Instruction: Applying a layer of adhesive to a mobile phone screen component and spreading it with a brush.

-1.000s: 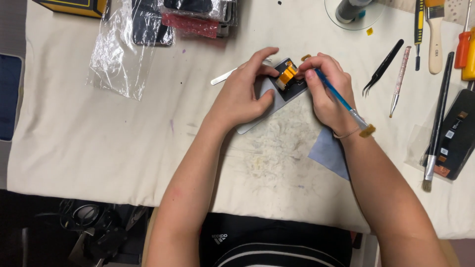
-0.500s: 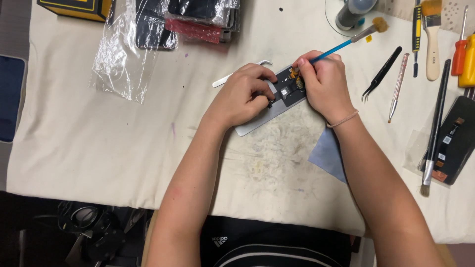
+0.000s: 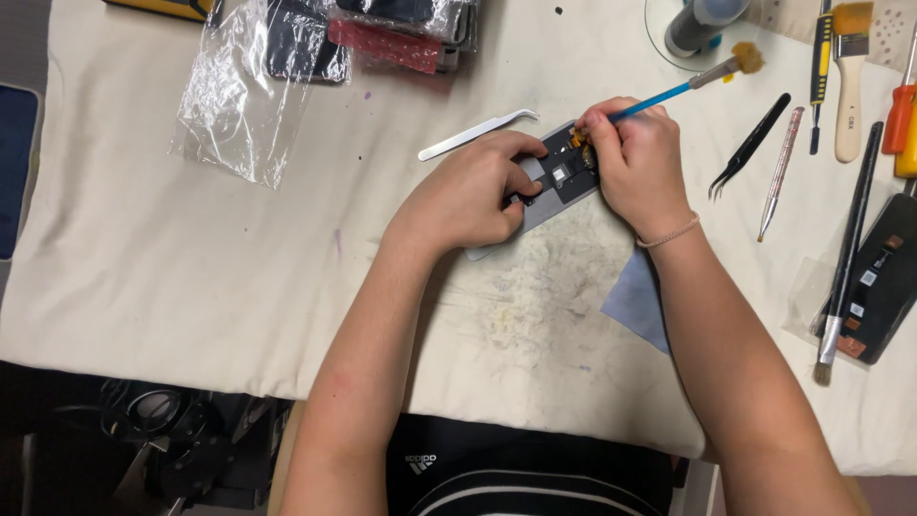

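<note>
Opened phone [image 3: 554, 182]: lying back-up on cream cloth [image 3: 191, 287], upper centre of head view, between both hands; dark inner boards and small orange part exposed at upper end.
Left hand [image 3: 468, 196]: resting on phone's lower left portion; fingers curled shut, tips pressed onto dark inner board, pinning device to cloth.
Right hand [image 3: 640, 162]: over phone's upper right end; fingers closed around blue-handled brush [image 3: 683, 84], pinching handle close to orange part.
Brush position: handle angled up and right, away from phone; tan bristle head raised, clear of device, near glass dish [image 3: 669, 48].
Silver tweezers [image 3: 478, 134]: flat on cloth just left of phone, near left hand, untouched.
Black tweezers [image 3: 750, 145]: right of right hand, apart from it.
Pink-grey slim tool [image 3: 781, 170]: beside black tweezers.
Blue-grey wipe [image 3: 635, 301]: on cloth beneath right forearm, partly covered.
Clear plastic bag [image 3: 244, 91]: upper left, well apart from hands.
Wide paintbrush [image 3: 848, 86]: upper right edge.
Long dark brush [image 3: 845, 258]: far right, lying beside dark phone panel [image 3: 884, 277].
Cloth condition: stained grey below phone.
</note>
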